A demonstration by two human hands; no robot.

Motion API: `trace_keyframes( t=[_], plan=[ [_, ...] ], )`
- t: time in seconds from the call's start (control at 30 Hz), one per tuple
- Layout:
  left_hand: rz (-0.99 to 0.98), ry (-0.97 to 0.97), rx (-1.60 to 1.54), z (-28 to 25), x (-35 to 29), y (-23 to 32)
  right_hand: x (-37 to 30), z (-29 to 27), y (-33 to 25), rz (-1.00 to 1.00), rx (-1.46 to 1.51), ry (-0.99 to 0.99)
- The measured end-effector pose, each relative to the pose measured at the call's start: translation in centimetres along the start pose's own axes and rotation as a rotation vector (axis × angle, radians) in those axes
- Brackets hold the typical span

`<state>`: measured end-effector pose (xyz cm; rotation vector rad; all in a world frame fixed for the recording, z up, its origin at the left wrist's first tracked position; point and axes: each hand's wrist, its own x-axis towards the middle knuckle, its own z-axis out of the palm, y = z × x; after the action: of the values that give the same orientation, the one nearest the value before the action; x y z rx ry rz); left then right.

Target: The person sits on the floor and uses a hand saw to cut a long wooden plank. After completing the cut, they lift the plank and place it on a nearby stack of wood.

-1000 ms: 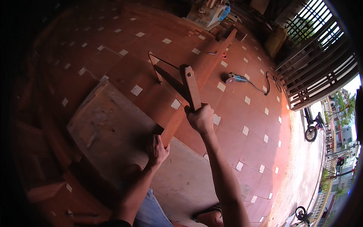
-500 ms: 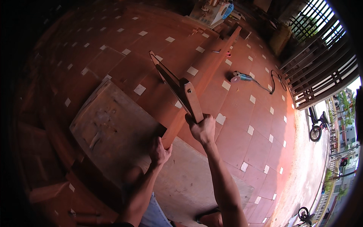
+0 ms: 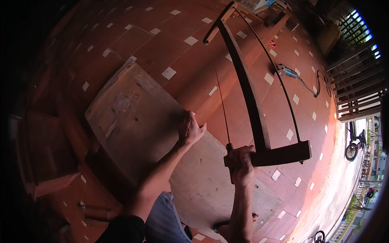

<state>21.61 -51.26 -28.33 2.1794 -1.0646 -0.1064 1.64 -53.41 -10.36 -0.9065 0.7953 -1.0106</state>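
A wooden frame saw (image 3: pixel 248 91) is in my right hand (image 3: pixel 244 168), whose fingers wrap round the handle end of its near crosspiece. The saw stands tilted up, with its thin blade (image 3: pixel 222 102) on the left and a dark tension rod on the right. The blade passes above a long reddish wooden beam (image 3: pixel 207 100) that stretches away to the far right. My left hand (image 3: pixel 191 128) grips the near end of this beam, thumb out to the right; its fingertips are partly hidden. I cannot tell whether the blade touches the wood.
A worn wooden board (image 3: pixel 133 109) lies below the beam's near end. An angle grinder (image 3: pixel 287 71) with its cord rests on the tiled floor (image 3: pixel 291 117) at right. Beyond are a slatted gate (image 3: pixel 358 81) and a parked motorbike (image 3: pixel 351 150). A small pink-red object (image 3: pixel 272 43) sits by the beam.
The saw has swung from nearly edge-on to broadside, its far end now up and to the right. My right hand has moved down and right. The view has shifted; my left hand stays at the beam's end.
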Motion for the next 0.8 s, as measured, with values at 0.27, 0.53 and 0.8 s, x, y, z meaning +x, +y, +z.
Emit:
trace_keyframes(
  t=[0.27, 0.53, 0.8],
  plan=[
    [0.113, -0.103, -0.067, -1.4, 1.1, -1.5, -3.9, -1.0, 2.5, 0.016, 0.052, -0.085],
    [0.157, -0.171, -0.159, -2.4, 1.7, 0.6, -4.3, -2.7, 4.0, 0.065, 0.059, -0.097],
    [0.200, -0.098, -0.178, -1.6, 1.7, -0.4, -4.7, -3.7, 4.9, 0.136, 0.112, -0.111]
  ],
)
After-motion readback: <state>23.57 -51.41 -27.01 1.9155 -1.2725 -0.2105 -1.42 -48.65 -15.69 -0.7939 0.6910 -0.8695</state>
